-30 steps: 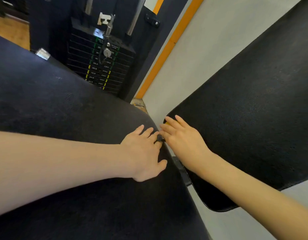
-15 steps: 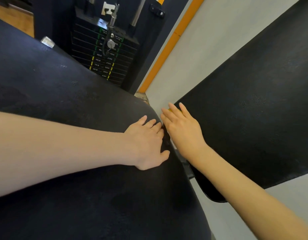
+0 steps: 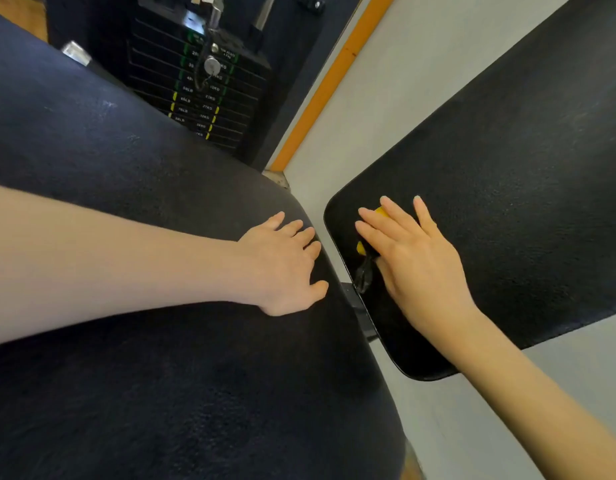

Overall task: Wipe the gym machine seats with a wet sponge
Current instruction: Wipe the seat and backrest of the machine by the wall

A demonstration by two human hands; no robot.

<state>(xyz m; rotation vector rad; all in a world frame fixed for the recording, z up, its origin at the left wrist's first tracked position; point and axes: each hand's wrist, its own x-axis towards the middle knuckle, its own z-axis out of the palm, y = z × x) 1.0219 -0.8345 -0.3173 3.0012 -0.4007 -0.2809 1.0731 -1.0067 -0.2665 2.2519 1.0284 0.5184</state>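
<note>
Sponge (image 3: 380, 212) under right hand (image 3: 417, 261) on seat (image 3: 524, 168); weight stack (image 3: 227, 109) marked LB, KG.

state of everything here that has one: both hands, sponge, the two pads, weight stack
left hand, open, resting flat on the left pad
right hand, open, pressing the sponge onto the right pad
sponge, yellow, mostly hidden under the right hand; wetness cannot be told
left pad, dark, under the left hand
right pad, black, sponge against its near corner
weight stack, selector pin set near the top
</note>
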